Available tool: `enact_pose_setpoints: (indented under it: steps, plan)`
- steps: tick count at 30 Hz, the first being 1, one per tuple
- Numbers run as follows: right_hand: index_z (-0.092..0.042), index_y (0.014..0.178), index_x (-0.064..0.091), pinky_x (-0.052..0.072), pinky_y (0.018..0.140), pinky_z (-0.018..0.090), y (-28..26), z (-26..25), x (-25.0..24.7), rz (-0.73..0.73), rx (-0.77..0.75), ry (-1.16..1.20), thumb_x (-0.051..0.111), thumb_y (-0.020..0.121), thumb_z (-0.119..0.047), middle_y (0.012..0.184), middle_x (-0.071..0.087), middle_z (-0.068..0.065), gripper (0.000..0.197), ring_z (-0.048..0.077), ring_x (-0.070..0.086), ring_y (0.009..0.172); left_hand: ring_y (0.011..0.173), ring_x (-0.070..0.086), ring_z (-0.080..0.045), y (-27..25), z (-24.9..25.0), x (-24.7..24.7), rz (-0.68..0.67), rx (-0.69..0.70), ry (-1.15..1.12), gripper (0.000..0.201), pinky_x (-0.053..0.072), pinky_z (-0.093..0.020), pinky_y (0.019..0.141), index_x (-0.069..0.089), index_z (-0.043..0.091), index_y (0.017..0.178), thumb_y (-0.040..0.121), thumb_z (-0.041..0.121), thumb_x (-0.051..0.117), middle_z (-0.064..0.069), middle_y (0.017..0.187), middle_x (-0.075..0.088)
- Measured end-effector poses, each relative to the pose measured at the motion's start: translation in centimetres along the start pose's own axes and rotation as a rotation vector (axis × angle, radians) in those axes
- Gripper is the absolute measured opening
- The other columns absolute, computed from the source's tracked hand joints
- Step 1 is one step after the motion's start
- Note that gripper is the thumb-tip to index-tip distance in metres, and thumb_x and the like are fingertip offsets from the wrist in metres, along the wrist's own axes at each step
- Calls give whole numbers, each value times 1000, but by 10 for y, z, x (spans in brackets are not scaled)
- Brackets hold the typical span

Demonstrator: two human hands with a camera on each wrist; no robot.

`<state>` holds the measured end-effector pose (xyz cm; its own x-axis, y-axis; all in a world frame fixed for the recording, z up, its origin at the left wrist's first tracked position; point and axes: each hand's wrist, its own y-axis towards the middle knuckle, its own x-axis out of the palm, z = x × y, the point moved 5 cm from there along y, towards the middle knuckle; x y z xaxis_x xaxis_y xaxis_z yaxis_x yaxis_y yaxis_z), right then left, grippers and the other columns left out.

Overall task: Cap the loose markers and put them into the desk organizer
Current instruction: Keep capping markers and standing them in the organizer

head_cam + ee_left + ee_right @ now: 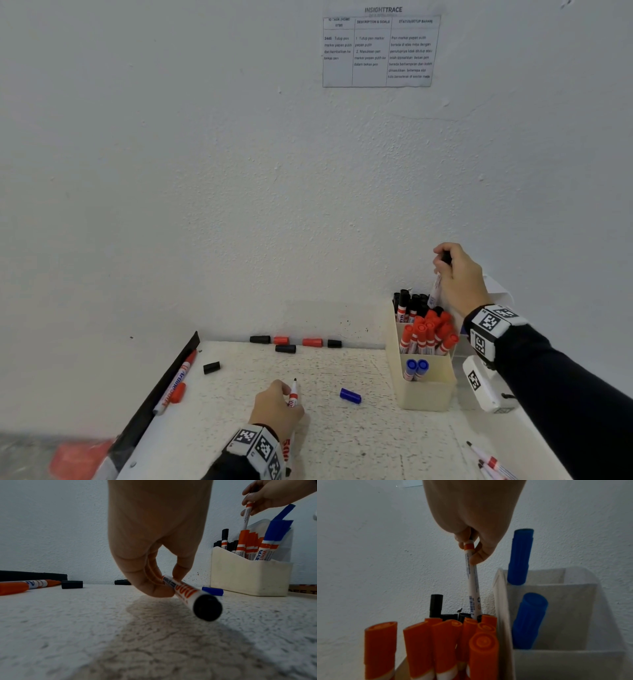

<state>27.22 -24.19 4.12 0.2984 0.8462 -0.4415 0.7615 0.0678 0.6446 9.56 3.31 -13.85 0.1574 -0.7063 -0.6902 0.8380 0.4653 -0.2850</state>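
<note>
My left hand (289,399) pinches an uncapped white marker with a dark tip (294,394) low over the speckled table (342,438); in the left wrist view the left hand (164,584) holds this marker (187,593) with its black end toward the camera. My right hand (443,265) grips a black-capped marker (435,291) upright above the back compartment of the cream desk organizer (424,390). In the right wrist view the right hand (469,550) holds that marker (473,585) with its lower end among black-capped markers (436,605). Orange-capped (440,642) and blue-capped markers (520,557) fill other compartments.
Loose black caps (285,348), red caps (312,342) and a blue cap (350,395) lie on the table. An uncapped red marker (174,382) and a red cap (178,392) sit by the black left edge strip (161,387). More uncapped markers (493,462) lie bottom right, near a white device (486,383).
</note>
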Motion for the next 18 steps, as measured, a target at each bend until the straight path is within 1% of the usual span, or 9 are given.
enact_pose_setpoints:
  steps: [3,8,11,14,16,18]
  plan:
    - [-3,108,53,38,76,28,1,0,-1,1,3,13,43,93,1,94,55,10,18,26,55,86,89,55,-12,0,1,0,-2,4,2,35,46,-19,76,47,17,119,87,24,59,-6,120,58]
    - [-2,107,53,40,74,30,0,-2,-6,36,6,13,42,93,0,92,55,11,18,27,55,84,86,54,-11,0,2,2,-6,14,-1,35,41,-15,67,47,17,119,87,24,59,-6,120,57]
    - [-2,107,52,42,73,30,1,-4,-2,-10,5,-18,42,93,0,92,55,11,16,27,57,84,86,54,-11,0,3,4,-12,13,1,35,41,-16,69,47,17,120,87,25,59,-6,120,57]
    - [-1,108,52,39,74,28,1,-6,2,-81,6,-98,45,93,-1,91,55,10,17,24,55,86,86,54,-10,0,5,6,-13,18,10,35,42,-17,70,47,17,120,88,25,58,-6,121,56]
    - [-1,109,53,38,75,27,0,-11,0,-34,-15,-95,45,93,-2,93,56,9,18,20,53,87,87,54,-11,-2,5,6,-14,16,13,35,43,-17,72,47,17,120,88,25,58,-7,122,56]
    - [-1,111,53,39,77,27,-1,-17,-5,67,-33,-73,44,93,-2,95,54,8,19,18,51,88,88,54,-11,-2,4,5,-11,16,18,35,44,-19,75,47,17,119,87,25,58,-7,122,56]
